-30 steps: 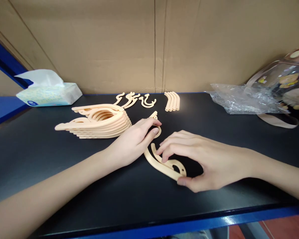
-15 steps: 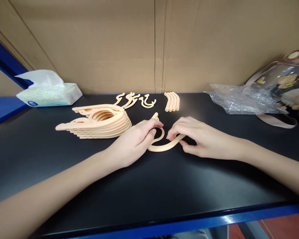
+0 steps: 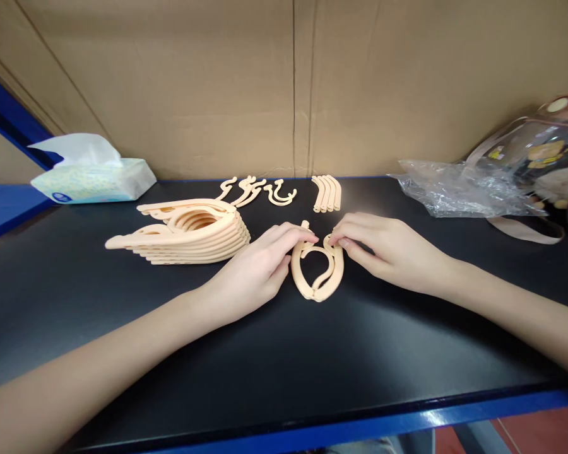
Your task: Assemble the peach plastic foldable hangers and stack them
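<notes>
From where I stand, the stack of folded clothes hangers [image 3: 184, 234] is the easiest thing to go by. Just to its right, on the black worktop [image 3: 284, 359], lies one more folding hanger [image 3: 297, 271], its two curved arms meeting at a pointed near end with a round gap between them. Both hands are on it: the left hand [image 3: 258, 265] has its fingers curled over the far end of one arm, narrow around it, while the right hand [image 3: 385, 249] pinches the far end of the other arm between thumb and fingertips.

Behind the stack and to its right lie loose hook pieces [image 3: 250, 191]; farther right of it, a neat row of short curved bars [image 3: 327, 192]. A tissue pack [image 3: 92, 181] sits behind the stack on its left.

I'd judge the step in hand to be folding the arms side by side. The next move seems to call for even inward pressure, lining both arms up to match the stack.
</notes>
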`<control>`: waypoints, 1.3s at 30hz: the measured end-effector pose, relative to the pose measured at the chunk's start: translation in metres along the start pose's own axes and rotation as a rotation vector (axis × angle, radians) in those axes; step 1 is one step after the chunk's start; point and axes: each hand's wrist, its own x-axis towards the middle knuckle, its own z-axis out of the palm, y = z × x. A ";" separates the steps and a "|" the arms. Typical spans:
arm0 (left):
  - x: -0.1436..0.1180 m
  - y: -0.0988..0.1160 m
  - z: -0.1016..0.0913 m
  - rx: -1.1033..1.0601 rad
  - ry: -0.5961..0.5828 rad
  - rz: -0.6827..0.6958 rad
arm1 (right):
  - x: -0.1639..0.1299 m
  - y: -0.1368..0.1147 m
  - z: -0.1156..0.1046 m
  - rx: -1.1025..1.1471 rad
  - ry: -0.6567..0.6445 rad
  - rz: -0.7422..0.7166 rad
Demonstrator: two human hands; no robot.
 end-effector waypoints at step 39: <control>0.004 0.012 -0.015 0.434 -0.117 0.175 | 0.003 0.016 -0.001 0.257 0.040 0.005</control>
